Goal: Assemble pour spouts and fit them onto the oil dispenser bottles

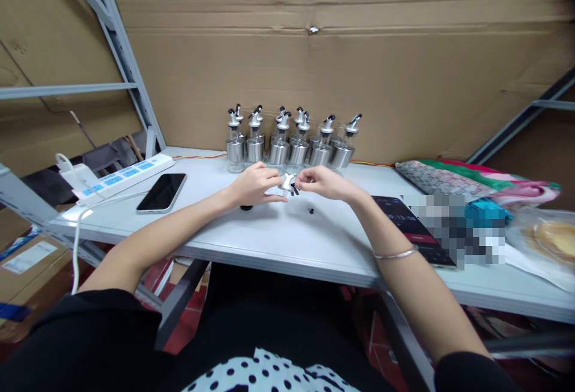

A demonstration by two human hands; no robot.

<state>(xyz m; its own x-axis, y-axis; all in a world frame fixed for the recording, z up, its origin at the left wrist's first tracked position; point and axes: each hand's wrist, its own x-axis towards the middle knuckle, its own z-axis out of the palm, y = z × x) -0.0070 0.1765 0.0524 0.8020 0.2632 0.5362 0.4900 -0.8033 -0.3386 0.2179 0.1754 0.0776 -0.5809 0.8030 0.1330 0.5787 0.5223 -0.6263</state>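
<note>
Soft, fairly bright light spreads over the pale worktop [269,236], with a faint shadow beside the right forearm [381,224] and glints on the steel-clad bottles [278,153]. The silvery fitting [286,183] looks slightly soft; edges stretch, the top right corner darkens, and pixelation masks a patch at right.

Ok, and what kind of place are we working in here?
Probably an improvised workbench in a small workshop or storeroom: a white tabletop with a grey metal shelf-like frame around it, a large brown cardboard sheet behind, and clustered glass-and-steel bottles with black-tipped spouts.
</note>
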